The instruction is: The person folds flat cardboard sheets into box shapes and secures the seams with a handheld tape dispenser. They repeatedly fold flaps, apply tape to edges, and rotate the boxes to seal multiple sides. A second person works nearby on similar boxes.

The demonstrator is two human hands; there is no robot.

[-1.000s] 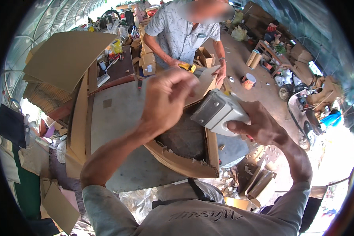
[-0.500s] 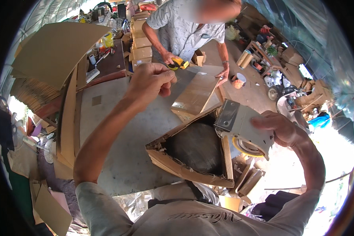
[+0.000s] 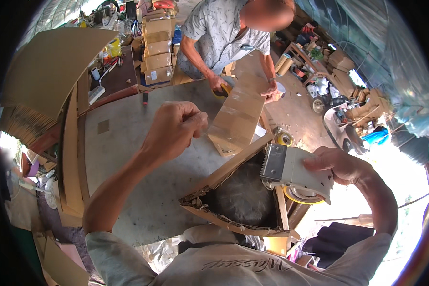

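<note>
In my right hand is a pale grey tape dispenser with a serrated metal edge and a yellow-rimmed roll below. It stands at the right corner of a triangular cardboard-wrapped piece, whose dark, dusty inner surface lies exposed. My left hand is raised over the table, thumb and fingers pinched together; I cannot make out what is between them. Across the table a co-worker's hand grips a yellow-and-black tool at a long taped cardboard box. Their other hand rests at the box's far end.
The grey tabletop bears a small red-and-black tool. Large cardboard sheets stand along the left side. Behind the table are stacked cartons. On the floor at right are a roll of tape and clutter with wheels.
My left hand is lower in view, still pinched. The dispenser stays near the triangular piece's right corner. The co-worker's tool has come down to the box, and their other hand has shifted slightly.
</note>
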